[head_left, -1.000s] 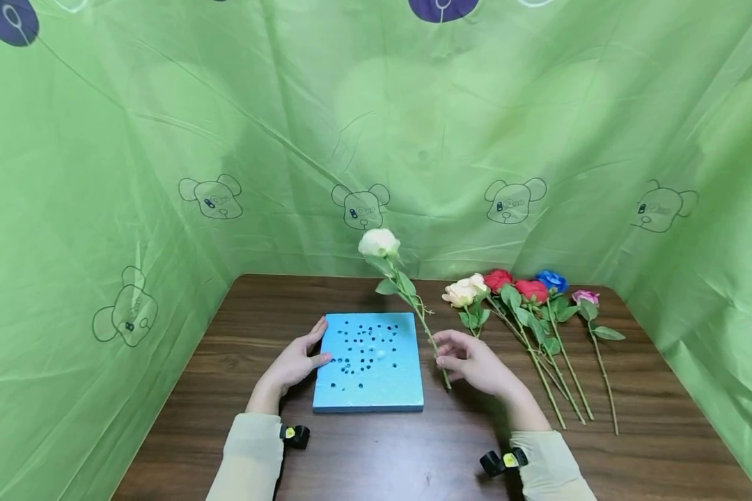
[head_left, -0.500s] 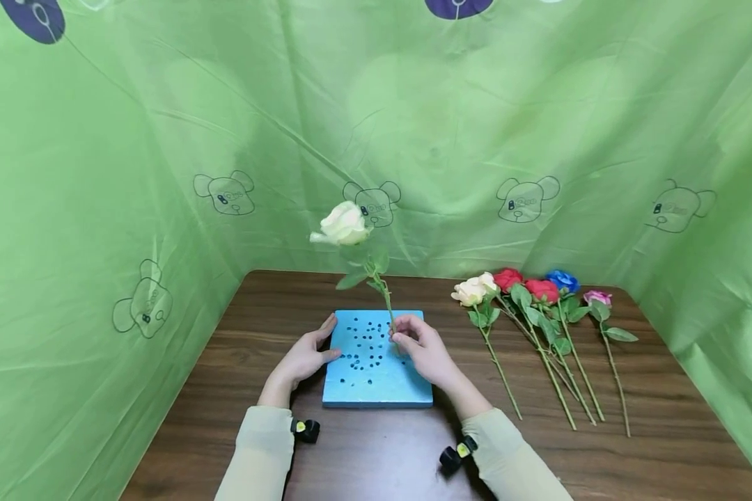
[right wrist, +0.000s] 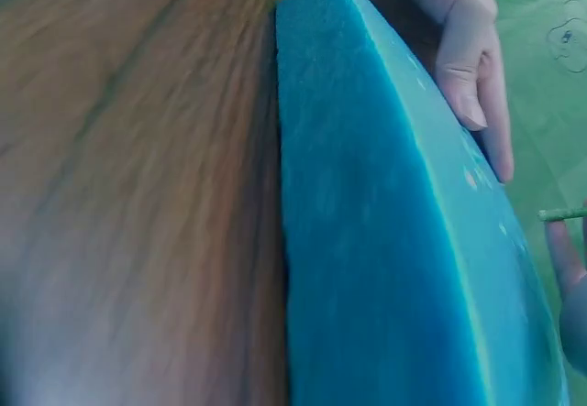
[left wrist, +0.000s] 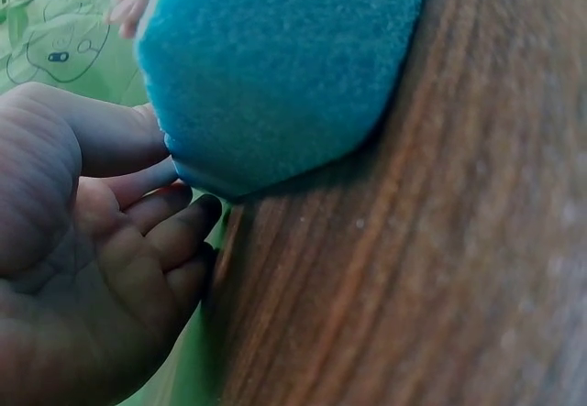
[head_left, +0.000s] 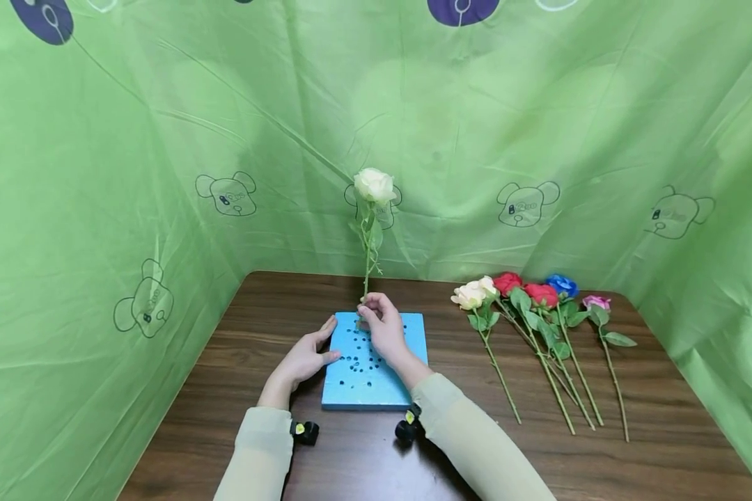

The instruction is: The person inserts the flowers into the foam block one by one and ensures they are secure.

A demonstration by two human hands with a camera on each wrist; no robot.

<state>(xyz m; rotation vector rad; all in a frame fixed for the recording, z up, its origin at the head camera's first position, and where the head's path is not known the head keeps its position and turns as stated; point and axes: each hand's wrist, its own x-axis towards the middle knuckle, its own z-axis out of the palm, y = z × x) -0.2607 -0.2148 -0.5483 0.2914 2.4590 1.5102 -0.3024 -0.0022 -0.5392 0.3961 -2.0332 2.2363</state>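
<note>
A white rose point(head_left: 374, 186) stands nearly upright over the far part of the blue foam board point(head_left: 376, 393), whose top is dotted with holes. My right hand point(head_left: 385, 327) pinches its stem low down, between thumb and fingers. In the right wrist view the cut end of the stem point(right wrist: 555, 214) pokes out from the fingertips, above the board's surface. My left hand point(head_left: 303, 358) holds the board's left edge, thumb on top and fingers along the side. The left wrist view shows that thumb point(left wrist: 119, 138) against the blue edge, the fingers curled below it.
On the table's right lie several roses: cream ones point(head_left: 473, 293), red ones point(head_left: 542, 295), a blue one point(head_left: 562, 284) and a pink one point(head_left: 597, 303), stems toward me. A green curtain point(head_left: 288, 139) hangs around the brown wooden table point(head_left: 225, 390).
My right hand has carried the white rose leftward from beside the board to over its far left part, and the rose has turned more upright. The left hand stays at the board's edge.
</note>
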